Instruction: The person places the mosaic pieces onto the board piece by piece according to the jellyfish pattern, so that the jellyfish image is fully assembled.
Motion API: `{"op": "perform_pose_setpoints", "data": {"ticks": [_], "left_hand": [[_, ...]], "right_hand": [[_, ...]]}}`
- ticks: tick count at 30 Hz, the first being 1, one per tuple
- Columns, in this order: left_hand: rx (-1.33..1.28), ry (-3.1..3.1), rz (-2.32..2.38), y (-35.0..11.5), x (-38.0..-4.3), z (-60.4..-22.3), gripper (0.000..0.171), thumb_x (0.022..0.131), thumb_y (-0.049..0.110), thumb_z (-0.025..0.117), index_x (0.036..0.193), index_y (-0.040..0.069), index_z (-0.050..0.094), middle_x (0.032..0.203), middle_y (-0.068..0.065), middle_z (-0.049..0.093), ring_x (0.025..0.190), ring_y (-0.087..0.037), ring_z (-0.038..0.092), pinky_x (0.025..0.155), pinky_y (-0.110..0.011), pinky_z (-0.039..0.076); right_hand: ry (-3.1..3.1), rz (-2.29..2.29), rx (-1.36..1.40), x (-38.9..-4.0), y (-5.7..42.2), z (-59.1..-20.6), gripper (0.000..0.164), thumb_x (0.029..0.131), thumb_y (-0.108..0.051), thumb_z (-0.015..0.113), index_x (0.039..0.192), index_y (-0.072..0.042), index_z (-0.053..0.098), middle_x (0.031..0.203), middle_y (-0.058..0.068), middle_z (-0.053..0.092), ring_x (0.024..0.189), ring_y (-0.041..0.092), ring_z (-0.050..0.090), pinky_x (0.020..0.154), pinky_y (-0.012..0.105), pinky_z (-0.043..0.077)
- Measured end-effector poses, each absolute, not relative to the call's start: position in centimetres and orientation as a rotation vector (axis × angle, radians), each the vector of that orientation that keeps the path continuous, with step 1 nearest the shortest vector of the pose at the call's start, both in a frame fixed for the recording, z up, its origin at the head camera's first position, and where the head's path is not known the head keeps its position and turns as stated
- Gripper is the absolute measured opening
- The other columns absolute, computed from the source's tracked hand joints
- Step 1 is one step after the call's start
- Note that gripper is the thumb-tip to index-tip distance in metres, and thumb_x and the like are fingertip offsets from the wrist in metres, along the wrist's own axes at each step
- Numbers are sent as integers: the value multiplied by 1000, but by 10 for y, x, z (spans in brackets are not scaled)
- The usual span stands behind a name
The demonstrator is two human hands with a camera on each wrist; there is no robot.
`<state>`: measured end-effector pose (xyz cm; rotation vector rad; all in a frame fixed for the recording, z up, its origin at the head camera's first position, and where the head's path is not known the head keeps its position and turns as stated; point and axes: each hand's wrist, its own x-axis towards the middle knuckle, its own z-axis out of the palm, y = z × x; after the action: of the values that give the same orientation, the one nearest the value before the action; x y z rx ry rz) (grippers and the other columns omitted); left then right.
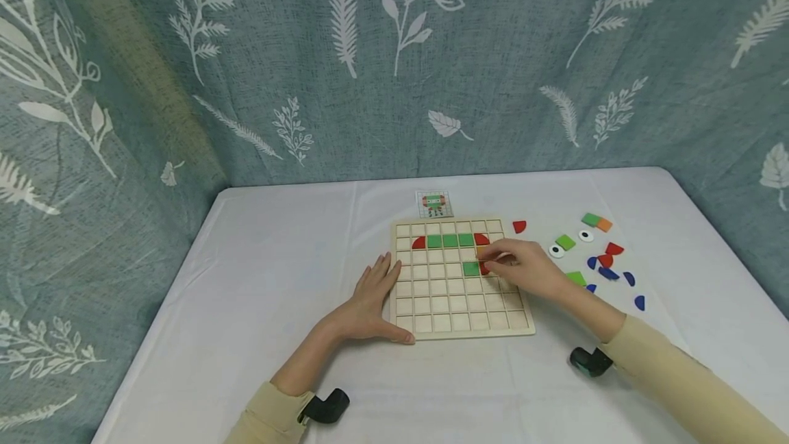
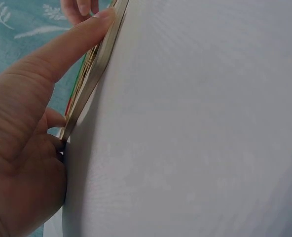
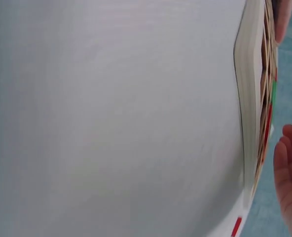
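A wooden grid board [image 1: 442,303] lies on the white cloth. My left hand [image 1: 368,300] rests at its left edge, fingers extended, with the thumb on the near corner; the left wrist view shows the thumb [image 2: 72,47] against the rim. My right hand [image 1: 529,267] is over the board's right side, with thumb and index finger bent near a red piece [image 1: 484,270] and an orange piece [image 1: 481,251]. Whether it pinches either is unclear. A green square [image 1: 471,268] adjoins the red piece. Higher up, several green squares [image 1: 450,240] lie between two red rounded pieces [image 1: 419,243].
A small picture card [image 1: 434,203] lies behind the board. To the right are a loose red piece [image 1: 520,226], green squares [image 1: 565,242], an orange square [image 1: 604,225], white eye discs [image 1: 586,236], red wedges [image 1: 614,249] and blue half-rounds [image 1: 629,279]. A patterned curtain [image 1: 382,122] hangs behind the table.
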<state>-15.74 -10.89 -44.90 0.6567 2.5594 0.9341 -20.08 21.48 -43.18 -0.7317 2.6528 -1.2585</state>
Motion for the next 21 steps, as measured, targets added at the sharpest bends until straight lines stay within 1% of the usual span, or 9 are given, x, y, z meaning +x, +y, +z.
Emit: {"op": "perform_pose_setpoints", "data": {"ticks": [5,10,13,16,19,21], "left_hand": [[658,2557,920,-109,-157,-449,128,67,48,87,155,0,9,161,-18,-6,148,-25,-12,118,-45,-6],[652,2561,902,-109,-158,-449,128,66,48,87,155,1,8,162,-16,-7,148,-23,-12,118,-44,-6],[651,2564,897,-109,-158,-449,128,66,49,87,155,1,8,162,-16,-7,148,-23,-12,118,-44,-5],[654,2563,903,-109,-157,-449,128,66,48,87,155,0,8,162,-17,-7,148,-24,-12,118,-44,-5],[654,2563,907,-108,-157,-448,129,66,48,88,155,0,8,161,-17,-7,148,-24,-12,118,-44,-6],[654,2564,908,-109,-157,-448,129,66,48,87,155,0,8,162,-17,-7,148,-23,-12,118,-44,-6]], "right_hand": [[2746,-1245,-556,-196,239,-429,21,95,-12,64,114,-7,70,112,7,69,103,24,64,88,39,54],[2838,-1193,-411,-191,270,-425,22,96,-14,63,116,-7,69,113,10,68,105,27,62,87,42,54],[2862,-1165,-388,-187,289,-423,23,96,-16,63,116,-5,69,113,12,68,104,28,62,85,40,55],[2871,-1089,-370,-182,308,-421,27,95,-19,66,118,-4,68,114,13,67,104,29,61,83,33,55],[2877,-982,-375,-178,322,-421,31,91,-20,71,118,-5,68,114,13,67,102,28,60,79,27,53],[2867,-931,-399,-175,329,-421,33,88,-18,74,117,-4,68,113,12,67,101,28,60,79,29,52]]}}
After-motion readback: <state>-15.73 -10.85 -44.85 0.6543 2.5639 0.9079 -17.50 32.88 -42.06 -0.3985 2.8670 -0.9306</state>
